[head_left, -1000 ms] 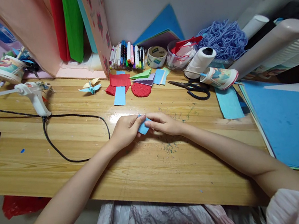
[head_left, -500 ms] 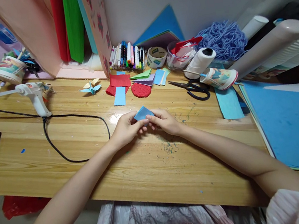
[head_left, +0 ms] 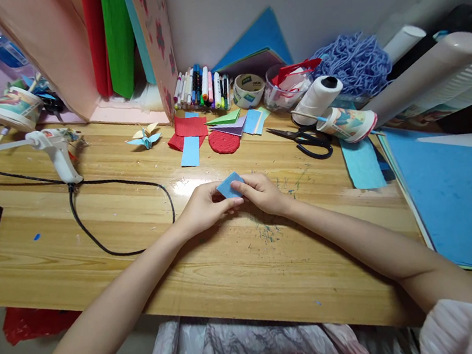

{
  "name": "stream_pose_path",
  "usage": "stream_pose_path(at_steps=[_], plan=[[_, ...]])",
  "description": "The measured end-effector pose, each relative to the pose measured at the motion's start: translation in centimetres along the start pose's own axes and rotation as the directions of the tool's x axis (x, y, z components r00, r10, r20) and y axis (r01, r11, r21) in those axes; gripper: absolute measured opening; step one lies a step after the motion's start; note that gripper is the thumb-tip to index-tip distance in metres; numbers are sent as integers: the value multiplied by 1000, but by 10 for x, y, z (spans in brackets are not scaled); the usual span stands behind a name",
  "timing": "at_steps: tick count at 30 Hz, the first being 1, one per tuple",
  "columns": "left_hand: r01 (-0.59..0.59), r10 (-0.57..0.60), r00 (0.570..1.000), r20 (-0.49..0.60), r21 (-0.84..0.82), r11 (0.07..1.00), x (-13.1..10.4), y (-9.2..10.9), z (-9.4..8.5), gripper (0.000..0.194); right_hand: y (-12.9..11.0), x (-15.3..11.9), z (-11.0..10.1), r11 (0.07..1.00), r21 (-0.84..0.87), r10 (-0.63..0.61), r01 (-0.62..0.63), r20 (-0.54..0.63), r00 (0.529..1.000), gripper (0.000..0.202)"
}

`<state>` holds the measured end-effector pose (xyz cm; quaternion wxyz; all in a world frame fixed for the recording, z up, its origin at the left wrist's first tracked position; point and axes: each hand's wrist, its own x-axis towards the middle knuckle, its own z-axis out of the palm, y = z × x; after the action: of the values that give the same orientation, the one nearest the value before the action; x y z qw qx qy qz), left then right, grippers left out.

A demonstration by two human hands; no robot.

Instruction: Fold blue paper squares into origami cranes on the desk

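Observation:
A small folded square of blue paper (head_left: 228, 185) is held between both hands, just above the middle of the wooden table. My right hand (head_left: 262, 192) pinches its right side, with the thumb lying on the paper's face. At its lower left edge, my left hand (head_left: 207, 206) closes round the paper, the thumb stretched along the bottom and the fingers mostly hidden behind. Beyond the hands lie a round red paper piece (head_left: 224, 141), a blue paper strip (head_left: 189, 151) and several folded coloured papers (head_left: 228, 125).
A white glue gun (head_left: 58, 156) with a black cable (head_left: 130, 182) stands on the left. Black scissors (head_left: 310, 141), a paper cup (head_left: 350, 123) and a thread spool (head_left: 317, 100) are at the back right. Blue sheets (head_left: 465, 196) lie right; a paper crane (head_left: 144, 136) sits at the back.
The blue paper has turned in my fingers, from a point-up diamond to a tilted square, and moved slightly right. My left thumb has slid down to its lower edge.

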<state>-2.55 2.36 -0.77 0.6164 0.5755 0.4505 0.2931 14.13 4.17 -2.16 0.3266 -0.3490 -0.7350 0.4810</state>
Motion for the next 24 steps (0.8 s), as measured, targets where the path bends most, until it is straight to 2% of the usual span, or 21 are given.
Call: stream_pose_path(at_steps=[3,6,11,17,21,24], plan=[[37,-38,999,16,47,998,-2,-1,0,18,0,0,1,997,-69,-43,43,10,999,36],[-30,22,998,58,146,989,-5,-2,0,19,-1,-1,1,991,-130,-38,34,-25,999,35],[-69,55,997,57,282,957,-6,-1,0,35,-2,0,-1,999,31,9,-9,11,1000,37],[-56,81,994,-69,304,951,-4,2,2,43,0,2,-1,994,113,21,-10,-99,995,38],[-116,175,971,-163,321,940,-3,3,-4,44,1,3,-3,996,81,46,-38,-96,994,37],[-130,205,941,-268,273,953,-2,5,-10,43,0,2,-3,1000,7,-3,3,-39,999,36]])
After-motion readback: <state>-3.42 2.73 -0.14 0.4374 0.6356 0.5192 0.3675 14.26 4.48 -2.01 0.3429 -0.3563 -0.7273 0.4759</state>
